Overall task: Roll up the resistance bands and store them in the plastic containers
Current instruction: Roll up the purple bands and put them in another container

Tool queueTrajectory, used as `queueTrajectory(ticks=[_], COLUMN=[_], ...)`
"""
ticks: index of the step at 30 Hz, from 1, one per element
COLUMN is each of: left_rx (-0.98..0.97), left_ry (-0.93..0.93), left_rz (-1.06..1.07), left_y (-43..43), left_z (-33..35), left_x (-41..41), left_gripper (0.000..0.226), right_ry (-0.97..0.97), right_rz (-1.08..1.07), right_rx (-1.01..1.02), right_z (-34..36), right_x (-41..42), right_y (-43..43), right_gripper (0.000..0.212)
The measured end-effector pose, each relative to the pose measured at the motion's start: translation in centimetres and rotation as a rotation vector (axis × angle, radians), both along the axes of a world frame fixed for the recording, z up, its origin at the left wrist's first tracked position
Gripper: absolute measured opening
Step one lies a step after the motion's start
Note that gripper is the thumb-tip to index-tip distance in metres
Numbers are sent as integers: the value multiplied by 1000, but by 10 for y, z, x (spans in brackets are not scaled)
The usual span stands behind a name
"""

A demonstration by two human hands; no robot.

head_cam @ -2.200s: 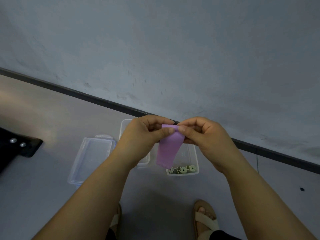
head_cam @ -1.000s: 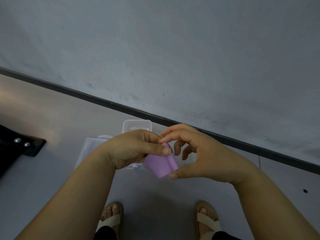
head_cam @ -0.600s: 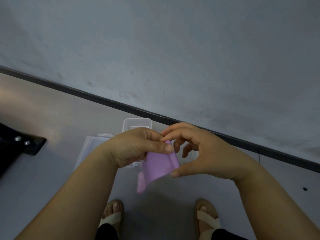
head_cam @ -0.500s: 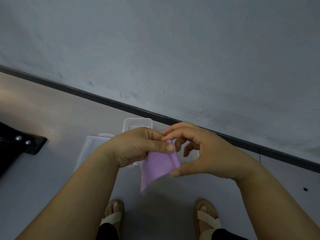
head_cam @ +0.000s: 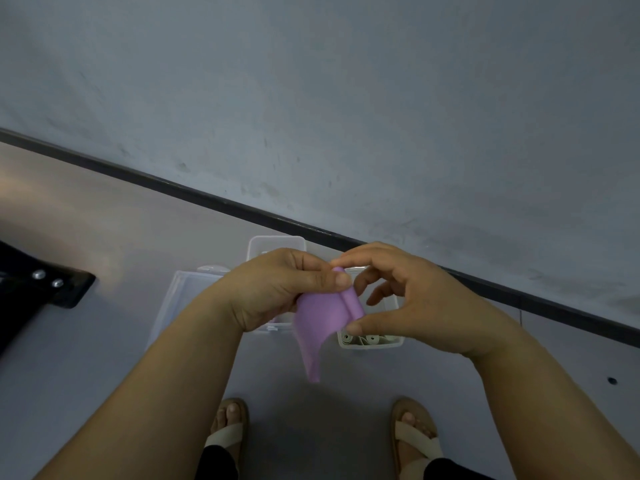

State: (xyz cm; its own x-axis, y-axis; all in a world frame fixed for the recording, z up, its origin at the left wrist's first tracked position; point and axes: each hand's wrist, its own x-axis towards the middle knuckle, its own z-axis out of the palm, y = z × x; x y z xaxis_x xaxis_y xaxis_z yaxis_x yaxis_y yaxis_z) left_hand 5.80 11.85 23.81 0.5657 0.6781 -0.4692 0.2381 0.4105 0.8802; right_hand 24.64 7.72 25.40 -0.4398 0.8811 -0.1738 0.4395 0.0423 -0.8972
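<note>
We see the purple resistance band (head_cam: 322, 315) held up between both hands, well above the floor (head_cam: 104, 341). Our left hand (head_cam: 277, 289) pinches its flat part between the thumb and curled fingers. Our right hand (head_cam: 412, 306) grips the rolled-up edge end to end, index fingertip on top and thumb underneath, with the other fingers loosely curled clear of it. The band's loose tail hangs below the hands and narrows to a point. On the floor beneath, a clear container (head_cam: 372, 344) under the right hand holds pale rolled bands (head_cam: 363, 338). A second container (head_cam: 277, 241) shows behind the left hand, and a flat clear piece (head_cam: 173, 299) lies to its left.
</note>
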Motion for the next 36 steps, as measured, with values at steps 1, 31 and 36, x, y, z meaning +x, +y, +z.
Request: queueTrajectory(ticks=[1, 31, 36], left_rx=[10, 302, 366], left_ry=[-4, -38, -13], left_rz=[25, 375, 389], left_y=[1, -1, 0], left_z=[-1, -4, -5], left_x=[0, 19, 18], left_gripper=[28, 16, 11], right_ry=[7, 262, 257], right_rz=[-18, -579, -565], right_rx=[1, 90, 99], right_z=[-1, -18, -19], right_x=[-1, -9, -9], right_y=[1, 13, 13], right_gripper=[55, 5, 8])
